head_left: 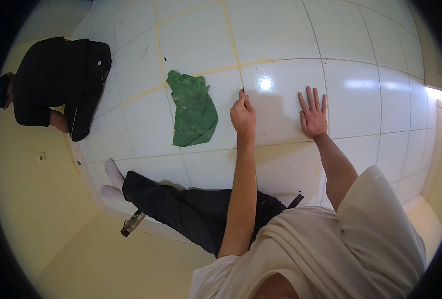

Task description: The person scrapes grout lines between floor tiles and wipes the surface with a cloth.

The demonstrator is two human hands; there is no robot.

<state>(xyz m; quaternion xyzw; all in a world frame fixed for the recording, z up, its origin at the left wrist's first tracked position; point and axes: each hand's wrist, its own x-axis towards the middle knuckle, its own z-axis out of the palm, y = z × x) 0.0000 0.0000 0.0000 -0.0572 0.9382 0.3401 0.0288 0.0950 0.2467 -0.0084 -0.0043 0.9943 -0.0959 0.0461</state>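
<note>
Gripping a slim, mostly hidden tool (243,89) in the left hand (243,114), the nearer one, and pointing along the yellowed grout joint (232,37) running lengthwise straight ahead; resting the right hand (314,113) open on floor tile (279,122), well apart rightward.

Tiled floor (350,114) gives room ahead of both hands, also between left hand (242,115) and right hand (314,115), and out to the right. Rumpled green cloth (195,112) blocks just left of left hand. Person's legs (181,202) bar near-left side; bent-over co-worker (64,79), far left.
</note>
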